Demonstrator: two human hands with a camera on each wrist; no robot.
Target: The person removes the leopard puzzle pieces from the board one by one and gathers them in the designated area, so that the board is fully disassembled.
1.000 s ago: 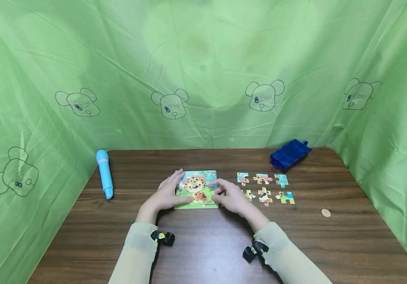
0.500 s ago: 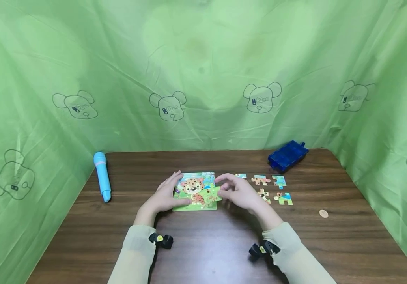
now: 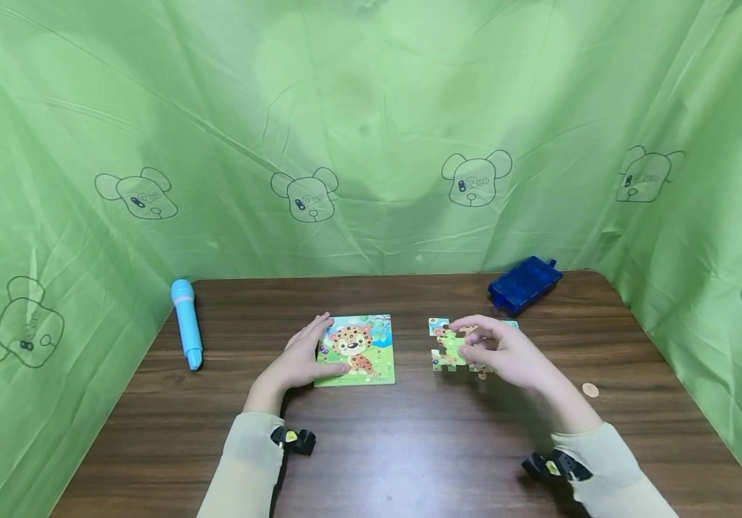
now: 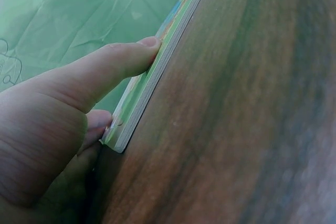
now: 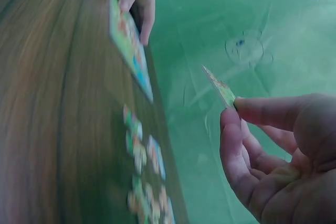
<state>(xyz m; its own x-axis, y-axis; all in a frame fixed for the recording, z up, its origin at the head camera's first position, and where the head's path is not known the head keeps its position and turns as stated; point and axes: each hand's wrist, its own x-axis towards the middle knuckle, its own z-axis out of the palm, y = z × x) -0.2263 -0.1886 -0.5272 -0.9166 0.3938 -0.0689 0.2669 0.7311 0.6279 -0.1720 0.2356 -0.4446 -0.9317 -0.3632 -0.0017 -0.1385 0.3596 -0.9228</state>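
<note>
A square puzzle board (image 3: 377, 352) with a spotted leopard cub picture lies flat on the table. My left hand (image 3: 303, 356) rests at its left side, thumb straight on the picture and fingers stretched along the left edge. Thumb and fingertips of my right hand (image 3: 503, 352) pinch a thin green puzzle piece (image 5: 224, 93), raised above the table in the right wrist view. Under and beside that hand lie several loose puzzle pieces (image 3: 438, 325) in rows, partly covered by it.
A blue see-through plastic case (image 3: 525, 285) sits at the back right. On the far left lies a light blue toy microphone (image 3: 188, 324). A small pale oval disc (image 3: 590, 390) is on the right. Green cloth (image 3: 371, 144) hangs behind the table.
My right hand has moved right, off the puzzle board to above the loose pieces, with the green puzzle piece lifted away in its fingers. The left hand has stayed on the board.
</note>
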